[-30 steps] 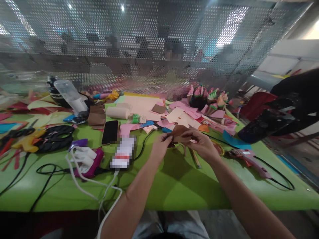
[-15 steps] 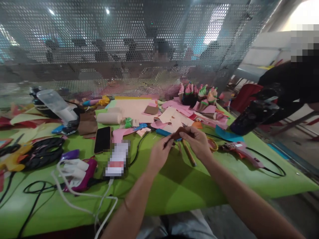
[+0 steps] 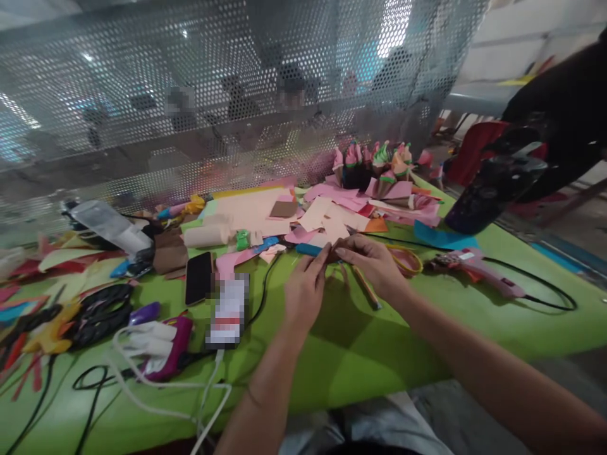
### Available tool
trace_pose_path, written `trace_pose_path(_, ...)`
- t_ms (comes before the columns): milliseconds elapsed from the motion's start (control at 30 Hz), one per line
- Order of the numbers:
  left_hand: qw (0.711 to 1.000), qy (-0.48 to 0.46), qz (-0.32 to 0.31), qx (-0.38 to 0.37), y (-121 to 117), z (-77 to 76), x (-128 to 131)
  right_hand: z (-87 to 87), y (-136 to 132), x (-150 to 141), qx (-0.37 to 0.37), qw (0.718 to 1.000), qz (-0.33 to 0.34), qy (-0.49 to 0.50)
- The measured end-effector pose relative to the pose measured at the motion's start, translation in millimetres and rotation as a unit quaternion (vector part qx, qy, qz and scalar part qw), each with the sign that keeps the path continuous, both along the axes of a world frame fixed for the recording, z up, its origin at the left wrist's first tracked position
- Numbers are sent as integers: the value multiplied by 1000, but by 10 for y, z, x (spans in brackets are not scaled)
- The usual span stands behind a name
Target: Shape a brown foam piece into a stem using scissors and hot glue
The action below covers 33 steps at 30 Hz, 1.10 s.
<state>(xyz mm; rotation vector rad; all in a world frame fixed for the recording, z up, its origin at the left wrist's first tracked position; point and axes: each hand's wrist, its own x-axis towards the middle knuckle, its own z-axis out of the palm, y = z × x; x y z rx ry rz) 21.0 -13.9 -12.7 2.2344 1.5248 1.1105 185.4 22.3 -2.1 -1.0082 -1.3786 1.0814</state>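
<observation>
Over the middle of the green tabletop, my left hand (image 3: 306, 285) and my right hand (image 3: 374, 264) meet at the fingertips. Both pinch a small brown piece (image 3: 334, 251) that looks like felt or paper; my fingers cover most of it. Just behind my left fingertips lies a blue-handled tool (image 3: 307, 249), its other end hidden. Beneath my right hand a yellow pencil-like stick (image 3: 366, 288) rests on the table. A yellow and pink loop (image 3: 406, 260) lies beside my right wrist, partly hidden by it.
A pink glue gun (image 3: 481, 273) with a black cord lies at right, near a dark bottle (image 3: 493, 189). Cone-shaped ornaments (image 3: 374, 165) stand behind pink and cream sheets (image 3: 327, 212). Leftward are a phone (image 3: 199, 278), a magenta power strip (image 3: 171, 351), cables and black-handled scissors (image 3: 107, 313).
My view has shifted and tilted slightly. The fingers of my left hand are now straighter, and the brown piece is more covered between both hands' fingertips.
</observation>
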Motion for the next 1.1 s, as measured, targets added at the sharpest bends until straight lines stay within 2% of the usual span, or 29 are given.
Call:
trace_pose_path(133,999,47,15,9,-4,-5,-5,25,-7,-9,-14,999,35,25)
trace_pose_path(267,997,77,23,14,-8,-15,-3,48,-21,-3,-25,999,24,37)
trace_pose_path(433,998,55,19,0,-19,-8,2,70,-32,4,-26,999,19,20)
trace_pose_path(500,1000,11,13,-23,-24,6,5,68,-15,9,-30,999,10,32)
trace_pose_path(600,991,-115,2,-75,-13,23,8,67,15,27,-33,999,7,42)
trace_pose_path(767,929,-323,-12,-183,52,17,1,81,24,55,-42,996,23,79)
trace_pose_path(833,911,-362,-16,-198,70,17,1,81,20,55,-43,996,23,80)
trace_pose_path(1100,875,-428,-18,-227,80,37,1,48,28,41,-52,997,0,57)
